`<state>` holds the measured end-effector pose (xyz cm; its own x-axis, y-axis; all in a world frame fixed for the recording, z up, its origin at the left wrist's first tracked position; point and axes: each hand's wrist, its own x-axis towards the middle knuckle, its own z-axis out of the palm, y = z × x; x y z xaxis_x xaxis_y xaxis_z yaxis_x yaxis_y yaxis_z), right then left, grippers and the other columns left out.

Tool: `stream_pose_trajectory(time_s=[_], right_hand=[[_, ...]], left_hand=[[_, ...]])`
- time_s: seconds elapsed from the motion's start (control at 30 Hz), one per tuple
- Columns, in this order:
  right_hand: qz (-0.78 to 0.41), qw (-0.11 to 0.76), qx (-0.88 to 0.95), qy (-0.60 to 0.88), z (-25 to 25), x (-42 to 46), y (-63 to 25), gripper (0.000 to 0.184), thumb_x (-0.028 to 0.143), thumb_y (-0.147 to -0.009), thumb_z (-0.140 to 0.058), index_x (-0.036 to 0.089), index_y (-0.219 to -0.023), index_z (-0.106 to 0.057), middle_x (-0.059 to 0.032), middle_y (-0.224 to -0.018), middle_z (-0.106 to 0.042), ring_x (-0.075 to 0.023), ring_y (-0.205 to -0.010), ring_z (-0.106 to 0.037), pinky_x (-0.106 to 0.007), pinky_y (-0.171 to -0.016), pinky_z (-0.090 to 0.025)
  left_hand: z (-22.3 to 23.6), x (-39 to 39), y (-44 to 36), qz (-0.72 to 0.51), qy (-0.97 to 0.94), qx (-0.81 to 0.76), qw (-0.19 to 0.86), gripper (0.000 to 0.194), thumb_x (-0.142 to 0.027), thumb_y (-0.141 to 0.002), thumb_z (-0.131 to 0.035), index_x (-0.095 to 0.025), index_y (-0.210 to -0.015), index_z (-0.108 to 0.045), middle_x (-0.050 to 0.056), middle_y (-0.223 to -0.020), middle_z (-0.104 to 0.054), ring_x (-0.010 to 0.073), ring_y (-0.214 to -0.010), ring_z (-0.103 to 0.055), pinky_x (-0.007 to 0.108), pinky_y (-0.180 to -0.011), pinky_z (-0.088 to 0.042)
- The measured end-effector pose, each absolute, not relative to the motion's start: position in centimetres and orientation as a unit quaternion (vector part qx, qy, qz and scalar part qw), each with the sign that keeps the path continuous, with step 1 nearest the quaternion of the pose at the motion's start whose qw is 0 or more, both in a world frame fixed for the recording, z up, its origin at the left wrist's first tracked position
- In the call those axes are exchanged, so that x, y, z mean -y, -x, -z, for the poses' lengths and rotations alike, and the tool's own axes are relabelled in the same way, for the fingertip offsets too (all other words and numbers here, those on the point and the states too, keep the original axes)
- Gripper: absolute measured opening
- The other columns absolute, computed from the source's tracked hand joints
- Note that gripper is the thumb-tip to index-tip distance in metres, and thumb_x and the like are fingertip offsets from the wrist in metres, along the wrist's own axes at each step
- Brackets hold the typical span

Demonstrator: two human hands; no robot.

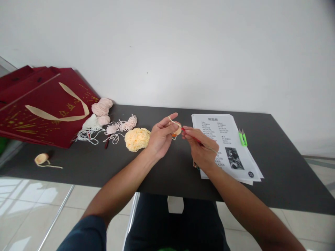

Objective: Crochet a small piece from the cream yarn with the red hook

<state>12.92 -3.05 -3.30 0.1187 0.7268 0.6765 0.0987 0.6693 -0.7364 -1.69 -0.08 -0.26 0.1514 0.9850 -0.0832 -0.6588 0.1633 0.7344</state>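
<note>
My left hand [162, 136] pinches a small pale-yellow crochet piece [178, 131], and a strand of yarn [173, 121] runs over its raised index finger. An orange bit shows at the piece's lower edge. In my right hand [202, 146] is a red crochet hook [195, 139], its tip at the piece. The two hands are close together above the dark table. Just left of my left hand lies a ball of yellow yarn [137, 139]. Fingers partly cover the crochet piece, so its full shape is hidden.
Printed sheets [222, 139] lie under and beyond my right hand, with green thread snips [242, 137] on their right edge. Pink yarn [102, 106] and white yarn [91, 122] sit by dark red gift bags [47, 104]. A small cream crochet piece [42, 159] rests at the left.
</note>
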Motion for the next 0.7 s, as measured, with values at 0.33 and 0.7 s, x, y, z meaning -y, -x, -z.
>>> stream_pose_trajectory(time_s=[0.33, 0.7], right_hand=[[-0.443, 0.693, 0.479, 0.306, 2.2, 1.4, -13.8, 0.012, 0.023, -0.089, -0.077, 0.026, -0.097, -0.068, 0.0006, -0.097, -0.081, -0.0117, -0.073, -0.073, -0.027, -0.067, -0.062], [-0.429, 0.712, 0.465, 0.305, 1.6, 1.4, -14.2, 0.016, 0.027, -0.088, -0.08, 0.026, -0.095, -0.066, 0.0016, -0.093, -0.08, -0.0098, -0.068, -0.07, -0.024, -0.062, -0.058]], left_hand=[[0.8, 0.3, 1.8, -0.59, -0.385, -0.333, 0.627, 0.048, -0.019, -0.068, -0.089, -0.023, -0.115, -0.079, -0.002, -0.082, -0.073, 0.009, -0.069, -0.064, 0.023, -0.067, -0.048], [0.7, 0.2, 2.2, -0.607, -0.394, -0.333, 0.604, 0.047, -0.017, -0.069, -0.085, -0.024, -0.115, -0.079, -0.002, -0.078, -0.071, 0.0094, -0.068, -0.063, 0.023, -0.063, -0.048]])
